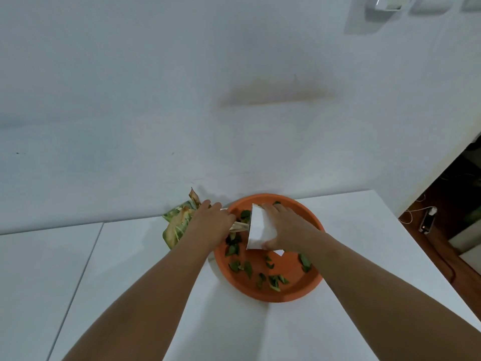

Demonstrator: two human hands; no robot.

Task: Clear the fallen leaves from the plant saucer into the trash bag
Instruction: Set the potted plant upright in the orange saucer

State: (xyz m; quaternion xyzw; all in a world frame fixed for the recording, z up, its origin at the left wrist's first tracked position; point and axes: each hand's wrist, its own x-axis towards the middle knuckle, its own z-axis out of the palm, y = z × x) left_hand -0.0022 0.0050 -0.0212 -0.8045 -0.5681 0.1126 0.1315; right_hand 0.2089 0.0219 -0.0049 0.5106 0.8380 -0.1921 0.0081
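Observation:
An orange plant saucer (294, 290) sits on the white table, against the wall. Several green leaves (247, 267) lie scattered across its floor. My right hand (283, 227) is over the saucer's far half and grips a folded white paper (260, 227), held upright on edge like a scoop. My left hand (210, 222) is at the saucer's left rim, closed on thin pale sticks (238, 226) whose tips point toward the paper. A crumpled green and yellow printed bag (174, 227) lies just left of the saucer, partly hidden behind my left hand.
The white table (130, 282) has a seam down its left part and its right edge (416, 251) drops off to a brown floor. A small device with a cable (426, 220) lies on that floor. The white wall stands right behind the saucer.

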